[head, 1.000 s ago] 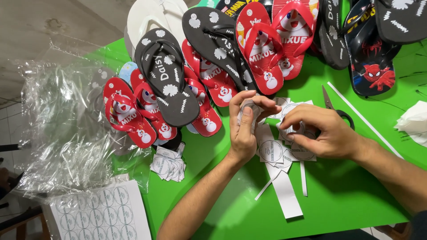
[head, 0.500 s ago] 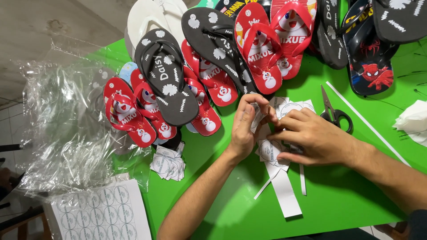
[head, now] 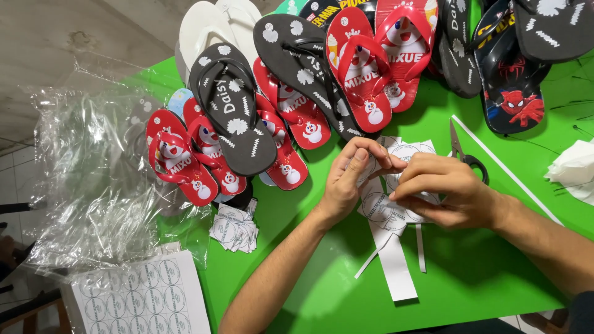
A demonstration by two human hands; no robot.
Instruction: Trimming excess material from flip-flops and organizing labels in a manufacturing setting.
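Two hands close together over a green table (head: 470, 278). Left hand (head: 346, 182) curled, thumb and fingers pinched on the top edge of a small sheet of round white stickers (head: 396, 207). Right hand (head: 448, 188) bent over the same sheet, fingertips pinching it too, maybe peeling one sticker, though too hidden to tell. Sheet low over the table, in the middle, just below the flip-flops. Under the sheet, thin white paper strips (head: 396, 266) lying flat. Just behind the right hand, scissors (head: 467, 154) with a black handle, next to a long white strip (head: 504, 167). Above the hands, a pile of flip-flops: red ones with a snowman (head: 359, 80), black ones with white flowers (head: 238, 117), white ones (head: 201, 31) at the back. Left of the arm, a little stack of cut stickers (head: 235, 229). Bottom left corner, a big sticker sheet (head: 133, 297) with many circles. Beside that, crinkly clear plastic bags (head: 86, 185). Far right, some crumpled white paper (head: 572, 170).
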